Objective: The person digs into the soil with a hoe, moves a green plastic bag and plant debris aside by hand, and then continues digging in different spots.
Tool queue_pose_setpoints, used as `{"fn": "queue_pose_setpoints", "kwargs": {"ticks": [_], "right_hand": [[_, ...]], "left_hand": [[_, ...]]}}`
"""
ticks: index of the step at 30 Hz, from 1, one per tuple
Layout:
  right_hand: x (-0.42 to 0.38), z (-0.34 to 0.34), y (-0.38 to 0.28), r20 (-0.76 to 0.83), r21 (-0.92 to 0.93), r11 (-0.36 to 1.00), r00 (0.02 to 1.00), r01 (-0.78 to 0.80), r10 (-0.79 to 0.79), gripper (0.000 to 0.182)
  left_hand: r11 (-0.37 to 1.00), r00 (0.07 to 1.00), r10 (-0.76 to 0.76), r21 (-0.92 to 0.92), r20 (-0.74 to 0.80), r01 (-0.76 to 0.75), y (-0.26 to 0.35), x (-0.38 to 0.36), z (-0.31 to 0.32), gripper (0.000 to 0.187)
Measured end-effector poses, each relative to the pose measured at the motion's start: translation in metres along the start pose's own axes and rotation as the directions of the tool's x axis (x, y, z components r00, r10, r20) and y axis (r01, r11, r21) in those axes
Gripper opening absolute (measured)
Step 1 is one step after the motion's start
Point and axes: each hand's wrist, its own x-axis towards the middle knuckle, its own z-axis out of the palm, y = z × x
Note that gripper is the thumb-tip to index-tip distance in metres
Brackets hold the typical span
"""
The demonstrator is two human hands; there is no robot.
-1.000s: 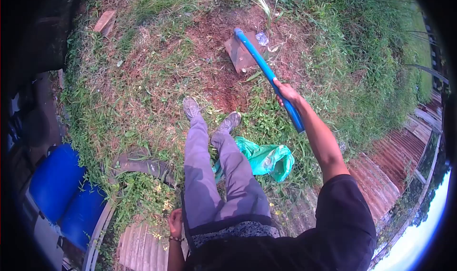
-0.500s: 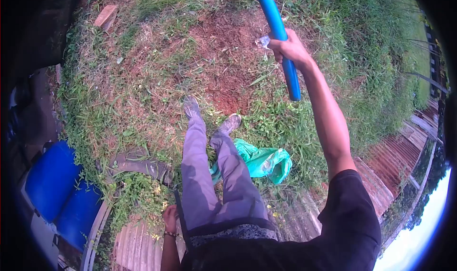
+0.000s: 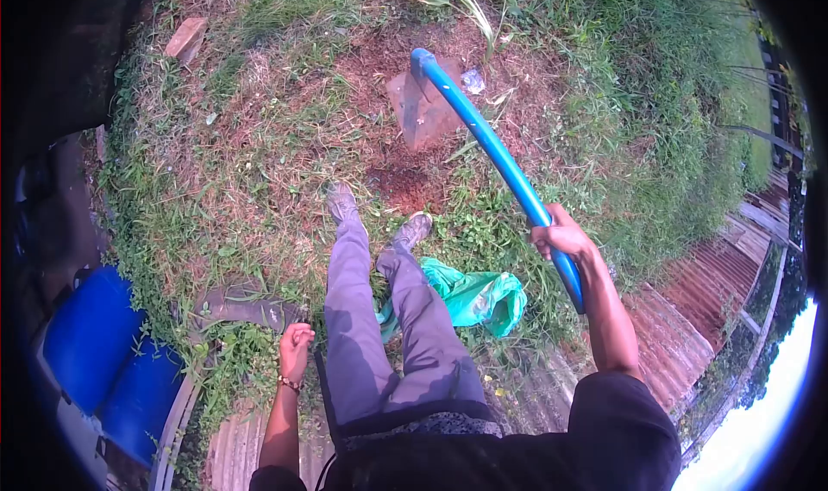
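Left hand [image 3: 296, 337] half-curling, holding nothing | green bag [image 3: 489, 300] lying beside the legs | hoe blade [image 3: 423, 107] resting on reddish soil [image 3: 401, 185] | right hand [image 3: 562, 234] closing around the blue handle [image 3: 492, 142] near its end

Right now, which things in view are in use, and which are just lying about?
In use:
blue-handled hoe, held in the right hand
bare soil near its blade

Lying about:
green bag
brown block
crumpled clear plastic

The crumpled green plastic bag [image 3: 502, 298] lies right of the grey-trousered legs [image 3: 355, 327]; two rounded blue plastic barrels [image 3: 93, 320] lie left.
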Motion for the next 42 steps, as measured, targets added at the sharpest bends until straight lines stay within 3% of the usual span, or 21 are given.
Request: {"fn": "queue_pose_setpoints", "kwargs": {"ticks": [1,2,3,7,11,13,16,17,18,20,21,25,27,28,30,31,33,36,39,40,42], "right_hand": [[-0.013,-0.002,-0.017,0.092,-0.016,0.999,0.995,0.037,-0.035,0.033],[-0.024,0.003,-0.034,-0.002,-0.023,0.995,0.995,0.096,-0.096,0.032],[-0.035,0.013,-0.054,-0.092,-0.036,0.988,0.984,0.15,-0.153,0.031],[0.006,0.022,-0.131,-0.043,-0.074,0.836,0.836,0.543,-0.547,0.017],[0.108,0.032,-0.168,-0.039,-0.07,0.758,0.758,0.648,-0.651,0.015],[0.147,0.027,-0.14,-0.062,-0.125,0.791,0.791,0.599,-0.609,0.015],[0.17,0.012,-0.014,-0.146,-0.04,0.957,0.946,0.286,-0.289,0.011],[0.172,-0.001,0.047,-0.088,-0.025,0.991,0.988,0.129,-0.13,0.021],[0.153,-0.002,0.096,-0.109,0.029,1.0,0.994,-0.009,0.012,0.02],[0.098,0.001,0.135,-0.136,0.1,0.994,0.989,-0.052,0.065,0.01],[0.06,0.001,0.132,-0.074,0.151,0.983,0.99,-0.108,0.121,0.014],[-0.066,0.001,0.066,-0.06,0.274,0.958,0.993,-0.083,0.104,0.022],[-0.098,0.01,0.008,-0.174,0.184,0.983,0.984,0.007,0.025,0.022],[-0.1,0.011,-0.007,-0.225,0.141,0.989,0.974,0.049,-0.016,0.022],[-0.081,-0.002,-0.031,-0.122,0.103,0.971,0.971,0.216,-0.204,0.023],[-0.072,0.001,-0.058,-0.179,0.084,0.94,0.933,0.329,-0.311,0.019],[-0.036,0.003,-0.1,-0.117,0.114,0.84,0.847,0.531,-0.519,0.019],[0.049,0.007,-0.151,-0.107,-0.002,0.783,0.778,0.622,-0.619,0.017],[0.121,0.008,-0.134,-0.129,-0.101,0.773,0.763,0.626,-0.634,0.015],[0.137,0.01,-0.104,-0.107,-0.078,0.811,0.804,0.58,-0.585,0.015],[0.157,0.015,0.005,-0.05,0.081,0.949,0.953,0.303,-0.3,0.012]], "left_hand": [[0.985,0.992,0.108,0.125,0.063,-0.115,0.025,0.017,0.012,0.016],[0.941,0.969,0.204,0.246,0.137,-0.232,0.05,0.033,0.028,0.015],[0.941,0.965,0.205,0.237,0.161,-0.24,0.074,0.049,0.045,0.015],[0.9,0.904,0.362,0.166,0.226,-0.402,0.141,0.102,0.108,0.015],[0.864,0.865,0.444,0.143,0.234,-0.482,0.173,0.12,0.153,0.016],[0.877,0.867,0.432,0.109,0.249,-0.468,0.175,0.115,0.167,0.016],[0.894,0.871,0.386,0.111,0.303,-0.435,0.151,0.105,0.171,0.016],[0.894,0.869,0.379,0.118,0.318,-0.433,0.142,0.103,0.169,0.016],[0.897,0.867,0.372,0.114,0.332,-0.428,0.134,0.096,0.164,0.015],[0.921,0.888,0.337,0.088,0.313,-0.381,0.117,0.09,0.15,0.015],[0.934,0.901,0.307,0.084,0.307,-0.347,0.106,0.088,0.138,0.014],[0.961,0.945,0.237,0.089,0.224,-0.262,0.06,0.104,0.1,0.012],[0.949,0.961,0.219,0.192,0.166,-0.249,0.048,0.109,0.092,0.011],[0.967,0.964,0.21,0.11,0.163,-0.229,0.05,0.109,0.092,0.011],[0.979,0.968,0.187,0.051,0.169,-0.198,0.06,0.107,0.094,0.011],[0.984,0.97,0.168,0.024,0.174,-0.175,0.064,0.104,0.096,0.011],[0.981,0.967,0.191,0.006,0.17,-0.195,0.065,0.108,0.101,0.009],[0.982,0.971,0.173,0.047,0.165,-0.183,0.066,0.11,0.107,0.009],[0.984,0.972,0.165,0.034,0.166,-0.173,0.075,0.105,0.113,0.008],[0.984,0.972,0.168,0.025,0.166,-0.174,0.075,0.104,0.115,0.007],[0.985,0.97,0.145,0.064,0.194,-0.16,0.069,0.092,0.115,0.007]]}}
